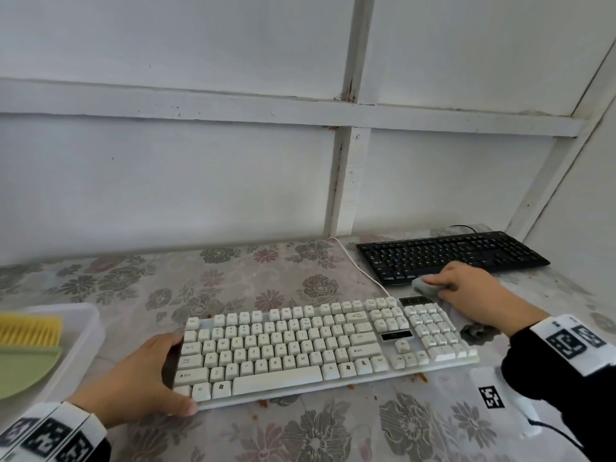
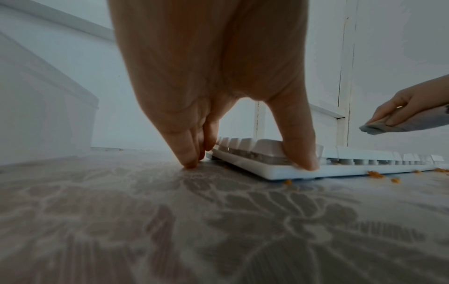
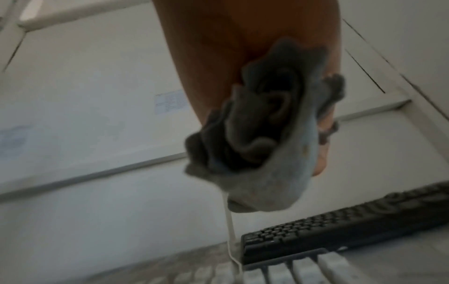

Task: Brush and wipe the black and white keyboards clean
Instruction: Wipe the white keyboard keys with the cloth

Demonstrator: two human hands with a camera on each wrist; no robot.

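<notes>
The white keyboard lies mid-table on the flowered cloth. My left hand steadies its left end: the thumb presses the front rim, and the straight fingers touch the cloth beside the left edge. My right hand grips a bunched grey cloth just above the keyboard's far right corner. In the right wrist view the cloth hangs from the palm over the keys. The black keyboard sits behind it at the back right.
A clear tray at the left holds a yellow-bristled brush and a green dustpan. Orange crumbs lie along the white keyboard's front edge. Its white cable runs back to the wall. A printed marker lies front right.
</notes>
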